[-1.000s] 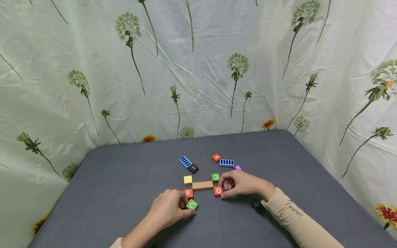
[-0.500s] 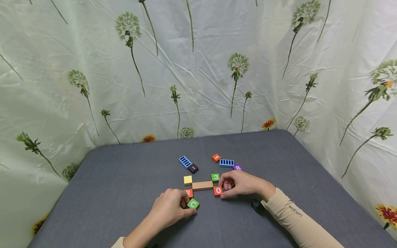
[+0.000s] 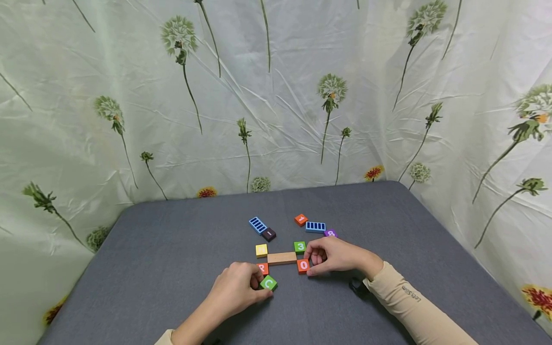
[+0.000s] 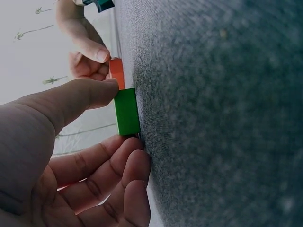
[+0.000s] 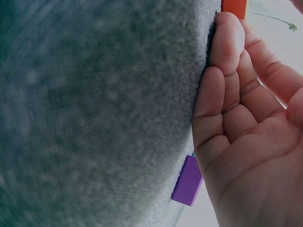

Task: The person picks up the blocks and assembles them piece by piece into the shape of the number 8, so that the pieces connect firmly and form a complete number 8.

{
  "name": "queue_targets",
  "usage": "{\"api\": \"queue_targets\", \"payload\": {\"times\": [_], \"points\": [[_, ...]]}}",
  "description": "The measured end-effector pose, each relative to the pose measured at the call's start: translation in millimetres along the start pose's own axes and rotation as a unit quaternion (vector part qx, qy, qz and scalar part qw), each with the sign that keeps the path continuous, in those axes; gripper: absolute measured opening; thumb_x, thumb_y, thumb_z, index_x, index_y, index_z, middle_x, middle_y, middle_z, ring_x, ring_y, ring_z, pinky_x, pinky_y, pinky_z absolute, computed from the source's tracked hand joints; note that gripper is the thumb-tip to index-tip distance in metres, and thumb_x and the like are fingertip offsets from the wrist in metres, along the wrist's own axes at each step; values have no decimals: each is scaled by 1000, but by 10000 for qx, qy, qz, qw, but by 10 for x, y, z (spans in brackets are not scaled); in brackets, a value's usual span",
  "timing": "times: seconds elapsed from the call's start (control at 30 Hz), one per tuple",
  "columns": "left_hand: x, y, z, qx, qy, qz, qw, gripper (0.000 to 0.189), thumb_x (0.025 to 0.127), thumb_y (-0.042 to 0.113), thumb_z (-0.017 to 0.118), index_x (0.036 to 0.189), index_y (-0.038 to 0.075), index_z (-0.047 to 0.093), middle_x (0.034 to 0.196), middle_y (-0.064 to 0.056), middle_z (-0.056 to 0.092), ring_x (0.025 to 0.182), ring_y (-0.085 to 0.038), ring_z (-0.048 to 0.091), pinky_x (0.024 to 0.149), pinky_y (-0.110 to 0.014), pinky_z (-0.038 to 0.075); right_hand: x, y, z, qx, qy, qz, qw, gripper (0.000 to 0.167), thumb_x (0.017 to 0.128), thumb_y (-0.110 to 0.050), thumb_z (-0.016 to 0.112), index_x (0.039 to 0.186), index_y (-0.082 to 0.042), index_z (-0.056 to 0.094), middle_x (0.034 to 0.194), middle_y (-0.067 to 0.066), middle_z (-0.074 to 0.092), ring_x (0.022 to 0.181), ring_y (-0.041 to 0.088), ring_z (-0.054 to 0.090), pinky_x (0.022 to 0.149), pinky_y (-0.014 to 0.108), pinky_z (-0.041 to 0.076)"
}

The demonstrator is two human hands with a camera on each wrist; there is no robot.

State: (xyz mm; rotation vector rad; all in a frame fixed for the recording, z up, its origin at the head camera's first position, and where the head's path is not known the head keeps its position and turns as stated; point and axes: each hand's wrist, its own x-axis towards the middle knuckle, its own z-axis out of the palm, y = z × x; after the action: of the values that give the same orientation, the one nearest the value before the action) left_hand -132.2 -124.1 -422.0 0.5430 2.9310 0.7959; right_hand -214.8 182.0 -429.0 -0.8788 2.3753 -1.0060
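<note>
In the head view my left hand [image 3: 235, 290] pinches a green letter C block [image 3: 269, 283] between thumb and fingers, low on the table. The left wrist view shows the thumb on one end of that green block [image 4: 127, 112] and fingertips at the other. My right hand [image 3: 334, 256] has its thumb and index finger at two corners of an orange-red 0 block [image 3: 303, 266]. A plain wooden bar [image 3: 281, 258] lies between this block and an orange-red R block [image 3: 263, 268], which the left fingers partly cover. Near the bar's far corners sit a yellow block [image 3: 261, 250] and a green 3 block [image 3: 299, 247].
Farther back, a blue slotted bar [image 3: 258, 225] meets a dark block [image 3: 269, 234]. To its right, another blue slotted bar [image 3: 316, 226] lies between an orange-red 1 block [image 3: 301, 219] and a purple 8 block [image 3: 330, 233]. A flowered curtain [image 3: 284, 105] hangs behind the grey table [image 3: 185, 230].
My left hand has shifted the green C block slightly right and away from me, and its fingers cover more of the R block. My right hand has stayed in place.
</note>
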Motion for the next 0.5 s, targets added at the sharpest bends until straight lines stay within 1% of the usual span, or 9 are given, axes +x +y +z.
{"api": "queue_targets", "payload": {"times": [0.33, 0.5], "points": [[2, -4, -9, -119, -88, -38, 9999, 30, 77, 35, 96, 76, 23, 69, 69, 14, 59, 62, -2, 50, 58, -25, 41, 3, 3, -3, -18, -6, -7, 10000, 28, 88, -29, 89, 105, -14, 72, 83, -8, 62, 76, 4, 58, 70, 19, 47], [-10, -12, -17, -123, -15, -20, 9999, 31, 76, 36, 96, 74, 23, 68, 68, 14, 58, 62, -2, 49, 58, -25, 40, 3, -8, 0, -46, 12, 6, 10000, 28, 88, -29, 89, 104, -14, 71, 83, -8, 62, 77, 4, 58, 70, 19, 47]]}}
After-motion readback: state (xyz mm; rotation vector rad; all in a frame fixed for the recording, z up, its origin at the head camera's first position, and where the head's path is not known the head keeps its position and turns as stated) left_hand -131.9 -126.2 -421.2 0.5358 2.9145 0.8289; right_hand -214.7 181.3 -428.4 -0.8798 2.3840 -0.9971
